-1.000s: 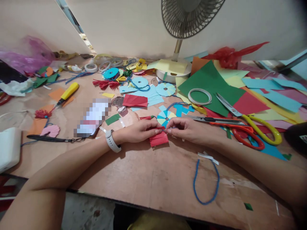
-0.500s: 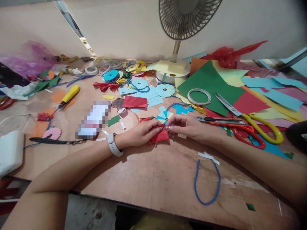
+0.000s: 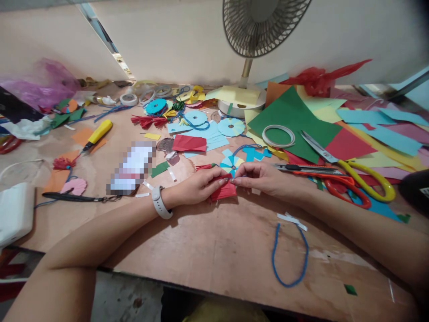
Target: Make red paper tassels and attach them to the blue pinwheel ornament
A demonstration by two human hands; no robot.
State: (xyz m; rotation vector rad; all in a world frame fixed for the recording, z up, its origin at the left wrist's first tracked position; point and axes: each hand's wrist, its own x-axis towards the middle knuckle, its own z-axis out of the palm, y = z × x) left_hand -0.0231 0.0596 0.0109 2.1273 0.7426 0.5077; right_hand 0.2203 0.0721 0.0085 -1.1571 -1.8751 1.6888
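Note:
Between my two hands, a small piece of red paper [image 3: 224, 191] is held just above the wooden table [image 3: 187, 255]. My left hand [image 3: 206, 185] is closed on its upper left part, thumb on top. The fingertips of my right hand [image 3: 259, 176] pinch at the paper's upper right corner, thumb against forefinger; whether something thin is also between them I cannot make out. Just beyond the hands lies a blue and yellow paper rosette [image 3: 232, 163]. A blue cord [image 3: 273, 268] with white paper strips at its top curves on the table in front of my right forearm.
Yellow-handled scissors [image 3: 368, 179], orange-handled scissors [image 3: 348, 190] and a black utility knife [image 3: 308, 168] lie right of my right hand. A phone [image 3: 132, 167] and a yellow cutter [image 3: 100, 134] are at left. Coloured paper sheets [image 3: 295, 120], tape rolls and a fan [image 3: 264, 27] stand behind.
Almost nothing differs. My right fingertips have shifted very slightly at the red paper's corner, and the camera view has moved a little.

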